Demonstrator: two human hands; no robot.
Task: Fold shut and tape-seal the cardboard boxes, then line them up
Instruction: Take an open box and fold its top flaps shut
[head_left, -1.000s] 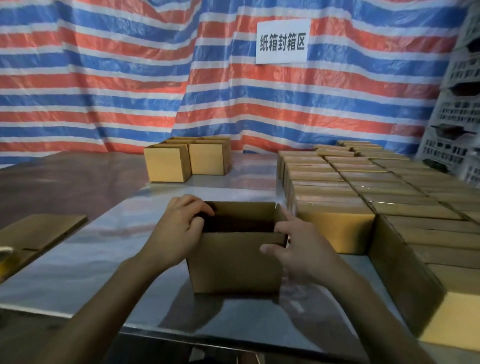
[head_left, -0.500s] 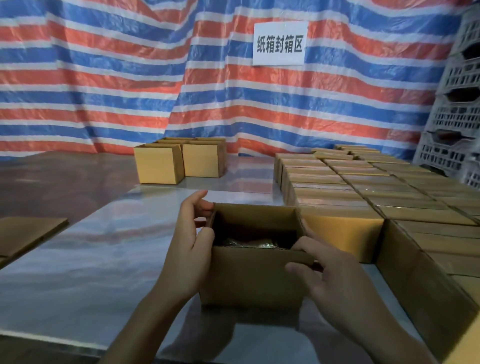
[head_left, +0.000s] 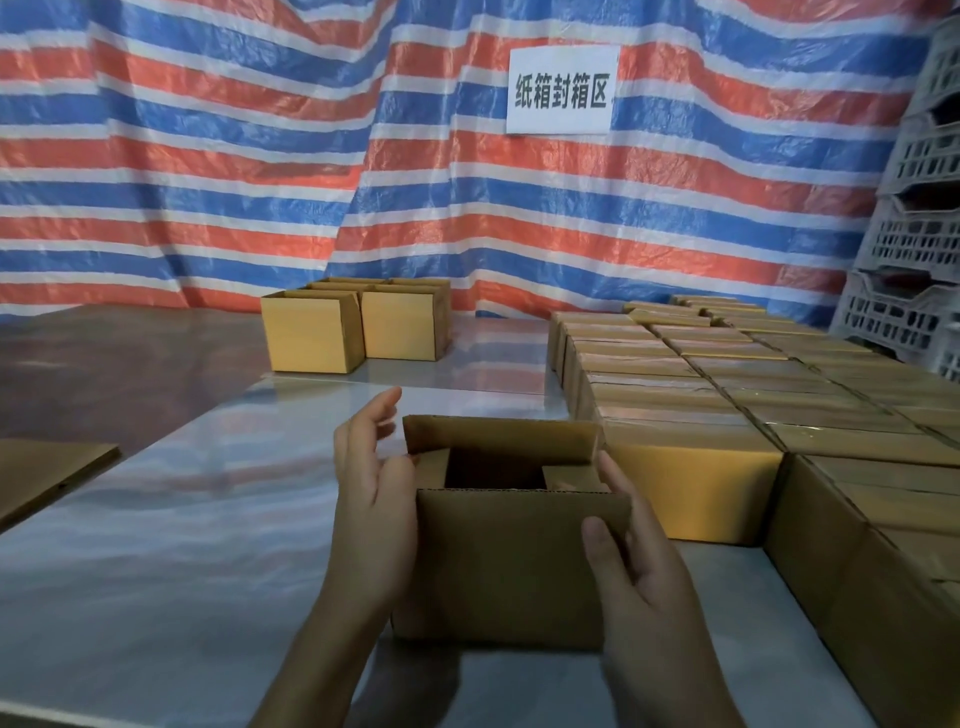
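An open brown cardboard box (head_left: 509, 566) stands on the shiny table (head_left: 182, 519) right in front of me. Its front and back flaps stand up, and the two short side flaps are folded partly inward over the dark inside. My left hand (head_left: 374, 499) lies flat against the box's left side with straight fingers, touching the left flap. My right hand (head_left: 639, 566) is at the box's right side, thumb on the front face and fingers reaching up along the right flap. No tape is in view.
Rows of closed boxes (head_left: 727, 374) fill the table's right side, touching the open box's right. A few open boxes (head_left: 311, 338) stand at the back left. A flat cardboard sheet (head_left: 47, 473) lies at the left edge. Grey plastic crates (head_left: 914, 249) are stacked far right.
The box has been drawn closer to me. My hands moved from its top rim to its sides, and both short side flaps now lean inward.
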